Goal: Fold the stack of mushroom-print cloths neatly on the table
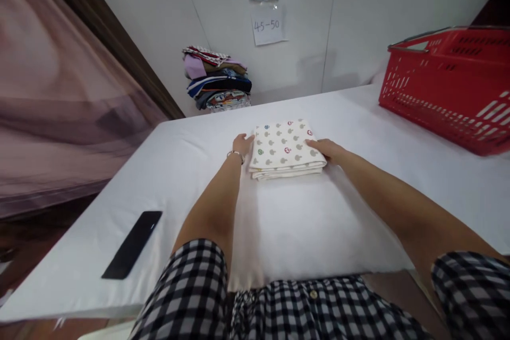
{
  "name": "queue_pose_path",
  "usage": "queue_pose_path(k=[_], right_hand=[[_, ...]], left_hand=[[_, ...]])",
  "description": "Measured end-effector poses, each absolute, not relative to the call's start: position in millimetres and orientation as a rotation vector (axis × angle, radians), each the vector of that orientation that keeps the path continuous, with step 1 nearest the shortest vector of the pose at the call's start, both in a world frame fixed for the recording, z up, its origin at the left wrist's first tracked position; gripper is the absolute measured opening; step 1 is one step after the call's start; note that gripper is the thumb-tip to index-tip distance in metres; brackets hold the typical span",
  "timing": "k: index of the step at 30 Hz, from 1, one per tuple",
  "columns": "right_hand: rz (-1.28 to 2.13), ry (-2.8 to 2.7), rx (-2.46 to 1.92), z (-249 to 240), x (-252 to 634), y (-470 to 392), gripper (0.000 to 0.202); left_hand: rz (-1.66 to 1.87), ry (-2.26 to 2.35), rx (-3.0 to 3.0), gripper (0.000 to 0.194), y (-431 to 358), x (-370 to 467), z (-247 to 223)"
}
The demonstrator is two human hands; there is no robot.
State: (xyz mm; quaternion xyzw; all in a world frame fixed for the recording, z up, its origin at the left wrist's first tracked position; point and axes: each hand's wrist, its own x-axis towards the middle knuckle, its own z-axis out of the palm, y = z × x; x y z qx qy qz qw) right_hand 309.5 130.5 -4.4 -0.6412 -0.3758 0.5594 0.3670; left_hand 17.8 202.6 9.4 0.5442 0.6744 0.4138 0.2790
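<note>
A neatly folded white cloth (283,143) with grey, red and green printed motifs lies on the white-covered table in front of me. Its layered fold edge faces me. At its left side is my left hand (241,145), wearing a bracelet (235,155); the fingers look apart and a fingertip touches the cloth's edge. My right hand (327,149) grips the right side, its thumb on top and the other fingers mostly hidden at the edge.
A black phone-like slab (133,244) lies on the white table cover (191,170) to the left. Stacked folded fabrics (218,82) stand by the wall behind. At the right is a red plastic basket (446,90). A pinkish curtain (71,95) hangs left; paper signs (268,25) are on the wall.
</note>
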Motion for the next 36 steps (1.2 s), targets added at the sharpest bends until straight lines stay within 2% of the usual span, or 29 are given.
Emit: queue_pose_path(k=[3,9,12,17,23,32,36], right_hand=[[1.338,-1.049,-1.658,-10,315,118,0.041],[0.662,-1.324,-1.642,-10,321,83,0.031],[0.461,-1.508,-1.575,-5,321,72,0.025],[0.523,-1.711,-1.399,-11,330,64,0.026],[0.598,-1.878,-1.350,-17,339,56,0.039],[0.578,-1.964,-1.369,-18,340,57,0.042],[0.568,-1.947,-1.368,-17,338,56,0.037]], left_hand=[[1.058,1.758,1.514,0.033,174,2,-2],[1.159,1.712,1.734,0.029,99,0,-5],[1.089,1.660,2.052,0.021,75,16,0],[0.899,1.584,2.499,0.022,60,40,2],[0.766,1.593,2.637,0.023,59,47,-4],[0.899,1.577,2.542,0.020,62,46,-12],[0.926,1.577,2.583,0.022,63,47,-12]])
